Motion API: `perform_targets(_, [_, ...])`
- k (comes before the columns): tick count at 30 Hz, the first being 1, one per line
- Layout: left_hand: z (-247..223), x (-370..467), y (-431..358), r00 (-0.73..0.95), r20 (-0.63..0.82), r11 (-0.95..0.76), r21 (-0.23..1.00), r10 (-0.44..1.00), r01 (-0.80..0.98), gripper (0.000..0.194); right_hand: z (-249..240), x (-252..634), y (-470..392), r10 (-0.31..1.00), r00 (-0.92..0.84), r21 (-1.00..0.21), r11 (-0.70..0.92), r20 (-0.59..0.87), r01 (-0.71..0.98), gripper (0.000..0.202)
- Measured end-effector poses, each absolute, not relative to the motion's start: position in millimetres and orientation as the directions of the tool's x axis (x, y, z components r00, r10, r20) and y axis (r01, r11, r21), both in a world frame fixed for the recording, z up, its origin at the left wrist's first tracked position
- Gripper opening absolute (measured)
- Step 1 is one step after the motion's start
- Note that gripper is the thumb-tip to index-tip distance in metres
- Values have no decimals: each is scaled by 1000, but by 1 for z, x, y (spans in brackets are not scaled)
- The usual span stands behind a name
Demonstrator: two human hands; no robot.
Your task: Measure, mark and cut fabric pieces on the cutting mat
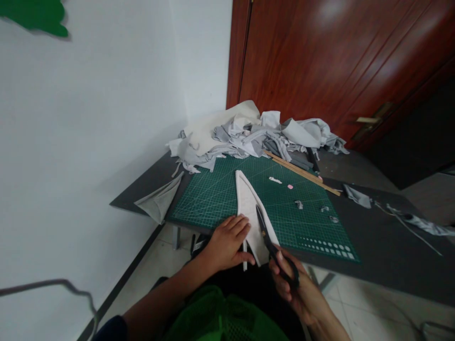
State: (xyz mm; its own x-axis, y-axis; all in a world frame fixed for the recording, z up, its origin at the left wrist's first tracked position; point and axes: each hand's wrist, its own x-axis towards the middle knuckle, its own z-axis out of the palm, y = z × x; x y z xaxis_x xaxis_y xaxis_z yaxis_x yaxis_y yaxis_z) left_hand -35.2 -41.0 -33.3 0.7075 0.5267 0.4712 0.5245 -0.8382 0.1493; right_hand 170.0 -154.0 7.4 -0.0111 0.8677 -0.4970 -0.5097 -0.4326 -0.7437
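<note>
A pale, tapering piece of fabric [244, 201] lies on the green cutting mat [208, 199], its narrow tip pointing away from me and its wide end hanging past the table's front edge. My left hand [227, 242] rests flat on its left side, fingers stretched out and thumb apart. A narrow pale strip [245, 260] hangs near that thumb. In my right hand [296, 286] is a pair of black scissors [263, 227], gripped by the handles. The blades look closed and lie over the fabric, pointing up and left along its right side.
Fabric scraps [245, 137] are heaped along the table's back, by a wooden door [302, 61]. Wooden strips [302, 173] cross the mat's far right side. A folded grey piece [159, 201] sits left. Small scraps [298, 204] dot the mat. A white wall [106, 118] borders the left.
</note>
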Motion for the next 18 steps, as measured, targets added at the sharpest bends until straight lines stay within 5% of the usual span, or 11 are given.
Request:
perform_targets(4, [-26,-48,-35,596,503,-746,165,626,645,47,4,166,-157,873,-11,-736,-418,-488,-533,66])
perform_targets(7, [-27,-53,-34,555,529,-718,161,642,677,32,2,163,-157,873,-22,-730,-420,-487,-539,67])
perform_targets(11, [-28,-55,-36,603,526,-738,73,600,671,26,2,163,-155,865,-17,-727,-433,-502,-533,70])
perform_targets(18, [-26,-63,-38,728,395,-775,-60,561,629,42,0,175,-171,886,-57,-781,-435,-461,-448,75])
